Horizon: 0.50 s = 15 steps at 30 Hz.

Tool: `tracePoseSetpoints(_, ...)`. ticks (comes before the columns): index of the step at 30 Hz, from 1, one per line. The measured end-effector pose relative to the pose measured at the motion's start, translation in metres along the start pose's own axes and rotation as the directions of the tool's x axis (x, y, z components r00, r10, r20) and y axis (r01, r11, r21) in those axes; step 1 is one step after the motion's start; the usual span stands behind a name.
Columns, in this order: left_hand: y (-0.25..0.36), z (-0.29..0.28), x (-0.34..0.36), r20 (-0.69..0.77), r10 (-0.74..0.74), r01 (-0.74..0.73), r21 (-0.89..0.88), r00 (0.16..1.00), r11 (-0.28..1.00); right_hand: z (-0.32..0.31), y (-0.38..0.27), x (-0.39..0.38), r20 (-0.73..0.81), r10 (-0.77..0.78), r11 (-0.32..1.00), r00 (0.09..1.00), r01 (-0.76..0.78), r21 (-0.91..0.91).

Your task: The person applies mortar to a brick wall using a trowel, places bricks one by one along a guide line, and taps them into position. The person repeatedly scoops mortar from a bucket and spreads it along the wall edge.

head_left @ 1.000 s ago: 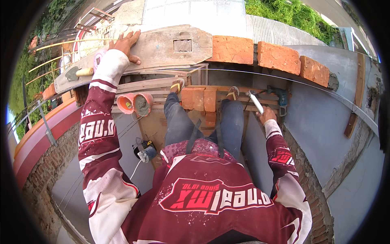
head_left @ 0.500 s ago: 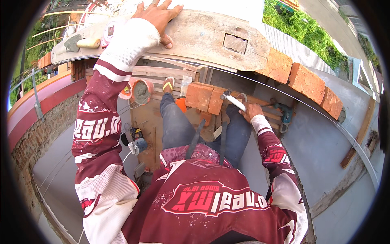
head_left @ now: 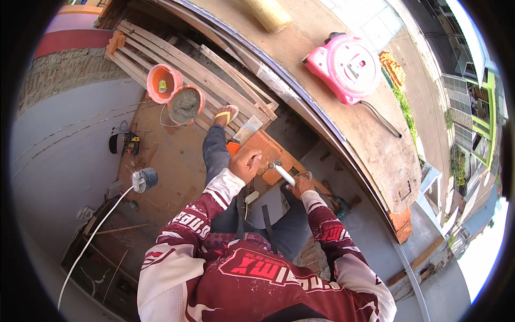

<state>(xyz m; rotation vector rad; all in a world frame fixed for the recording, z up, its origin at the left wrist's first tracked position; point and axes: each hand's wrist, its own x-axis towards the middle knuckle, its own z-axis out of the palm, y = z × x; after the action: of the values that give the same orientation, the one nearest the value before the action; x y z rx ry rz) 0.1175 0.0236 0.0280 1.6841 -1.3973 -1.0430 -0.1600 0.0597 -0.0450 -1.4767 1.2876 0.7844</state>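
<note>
My right hand point(head_left: 301, 188) grips a hammer point(head_left: 284, 175) by its white handle, the metal head pointing left. Just left of that head, my left hand point(head_left: 245, 164) hangs over the orange bricks point(head_left: 256, 143) with its fingers curled in. Whether anything is inside those fingers is hidden, and I cannot tell if the hand touches a brick. The bricks sit side by side on planks in front of my legs. A bright orange piece point(head_left: 233, 147) shows beside them.
A pink tape measure point(head_left: 346, 67) and a wooden handle point(head_left: 271, 13) rest on the wide board at upper right. Two orange buckets stand left of my foot, one bucket point(head_left: 186, 105) holding grey mortar. A teal power tool point(head_left: 341, 207) lies beyond my right hand.
My left hand has come off the wide board, down to the bricks near the hammer. The view has turned, bringing the tape measure closer. The right hand still holds the hammer.
</note>
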Motion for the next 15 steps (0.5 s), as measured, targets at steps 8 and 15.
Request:
tracePoseSetpoints(8, -0.234, 0.125, -0.076, -0.106, -0.896, 0.893, 0.191, 0.431, 0.407, 0.004, -0.024, 0.106, 0.108, -0.085, 0.964, 0.991, 0.110, -0.243)
tracePoseSetpoints(15, -0.361, 0.228, -0.124, -0.378, -0.909, 0.939, -0.340, -0.178, -0.043, 0.046, -0.012, 0.192, 0.065, -0.365, 0.894, 0.929, 0.369, -0.256)
